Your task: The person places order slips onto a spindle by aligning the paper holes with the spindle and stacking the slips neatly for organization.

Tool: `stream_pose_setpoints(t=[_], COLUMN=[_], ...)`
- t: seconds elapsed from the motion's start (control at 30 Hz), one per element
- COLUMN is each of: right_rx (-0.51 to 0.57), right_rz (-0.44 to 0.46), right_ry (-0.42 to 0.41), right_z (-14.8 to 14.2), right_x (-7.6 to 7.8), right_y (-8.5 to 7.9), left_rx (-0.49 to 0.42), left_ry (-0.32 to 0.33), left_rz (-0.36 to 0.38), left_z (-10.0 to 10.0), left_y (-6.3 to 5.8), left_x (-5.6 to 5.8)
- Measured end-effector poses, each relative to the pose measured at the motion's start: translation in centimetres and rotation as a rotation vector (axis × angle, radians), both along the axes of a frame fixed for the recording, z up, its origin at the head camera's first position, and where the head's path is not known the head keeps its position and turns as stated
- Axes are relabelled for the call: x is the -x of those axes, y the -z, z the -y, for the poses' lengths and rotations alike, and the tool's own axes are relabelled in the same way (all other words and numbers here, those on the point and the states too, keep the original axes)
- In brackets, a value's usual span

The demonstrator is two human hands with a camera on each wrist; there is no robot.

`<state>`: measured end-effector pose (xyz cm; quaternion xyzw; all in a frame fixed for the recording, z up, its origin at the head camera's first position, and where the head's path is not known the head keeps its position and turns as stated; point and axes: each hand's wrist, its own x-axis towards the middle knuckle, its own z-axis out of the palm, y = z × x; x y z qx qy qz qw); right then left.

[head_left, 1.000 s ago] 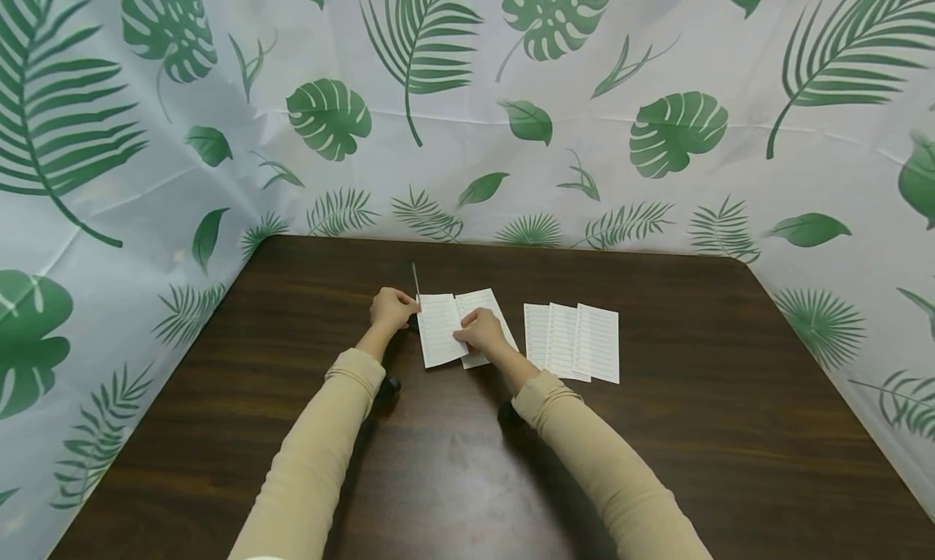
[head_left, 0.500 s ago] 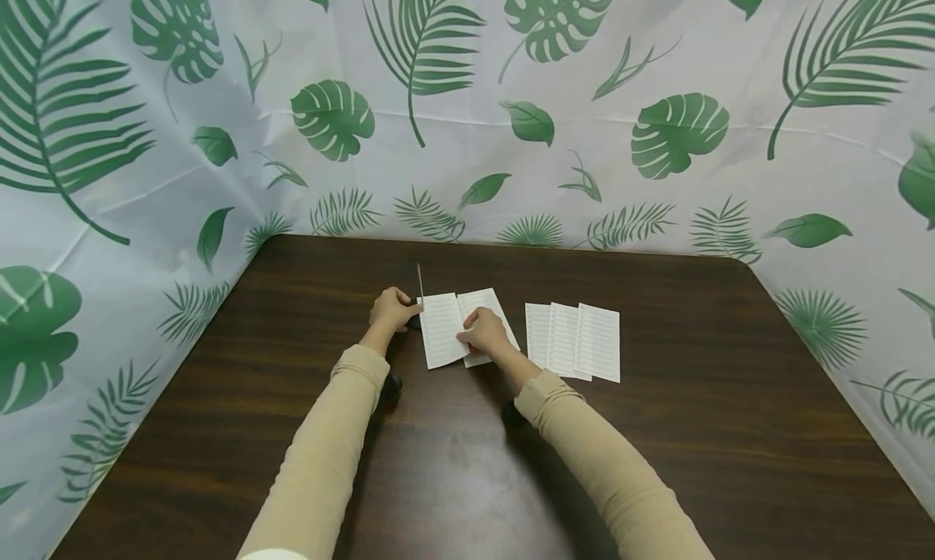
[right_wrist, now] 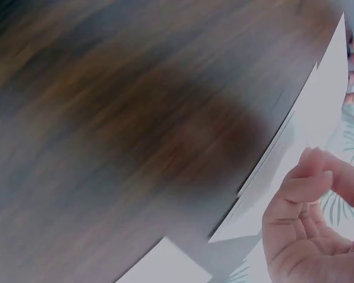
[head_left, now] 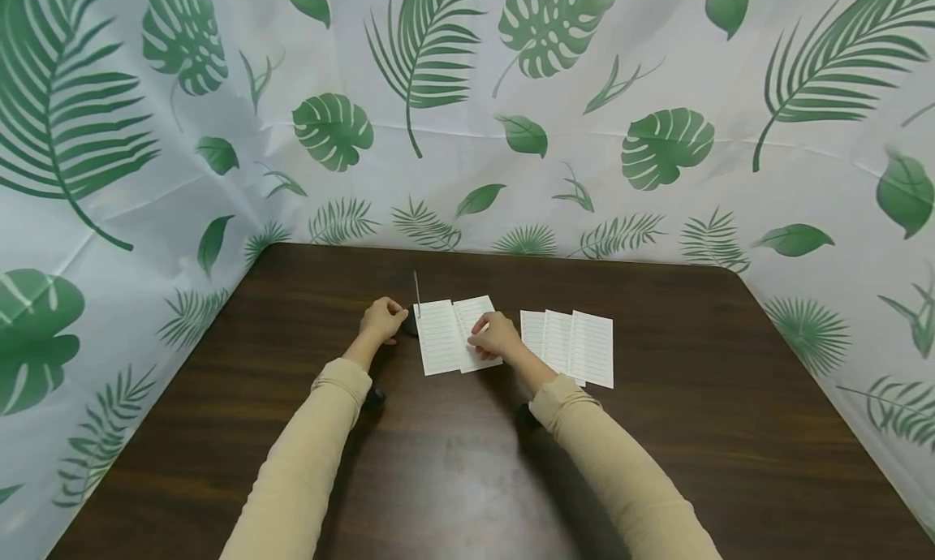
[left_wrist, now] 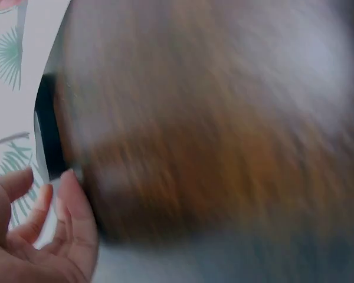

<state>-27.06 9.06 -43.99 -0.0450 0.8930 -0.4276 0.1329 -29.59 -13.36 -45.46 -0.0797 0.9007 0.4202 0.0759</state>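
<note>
Soft, fairly even light fills the head view, with pale glare on the dark wooden counter (head_left: 453, 487) towards six o'clock and dim shadows along the inner sides of both sleeves (head_left: 286, 467). Blur smears the woodgrain in both wrist views; the left glares at two o'clock, the right bleaches the paper sheets (right_wrist: 318, 109).

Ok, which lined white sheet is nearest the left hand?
The leftmost sheet, directly right of the left hand; the other visible sheets all lie farther right.
</note>
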Motion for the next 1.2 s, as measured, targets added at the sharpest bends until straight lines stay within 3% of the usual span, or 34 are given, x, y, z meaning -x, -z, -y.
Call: stream_pose_setpoints(t=[0.23,0.37,0.57,0.87,1.03,1.2], right_rx=[-0.078,-0.23,-0.423,-0.502,-0.542,-0.557], right_rz=[-0.12,-0.194,-0.14,-0.094,-0.14,-0.121], right_ry=[-0.187,-0.273,-0.46,-0.463,-0.465,-0.456], right_z=[-3.0,-3.7,-4.7,-5.5,-5.1,-4.7], right_x=[0.8,1.1,1.9,2.8,2.6,2.3], right_y=[-0.1,-0.7,-0.6,0.1,-0.1,-0.4], left_rx=[0.026,0.041,0.042,-0.022,-0.017,-0.004], left_ry=[0.261,0.323,0.297,0.267,0.275,0.279], left_rz=[-0.042,-0.028,0.018,0.09,0.076,0.068], left_z=[1.1,1.4,1.7,1.2,1.3,1.4], left_y=[0.0,-0.2,-0.4,-0.3,-0.3,-0.7], left_x=[-0.7,-0.9,-0.3,-0.4,-0.4,-0.3])
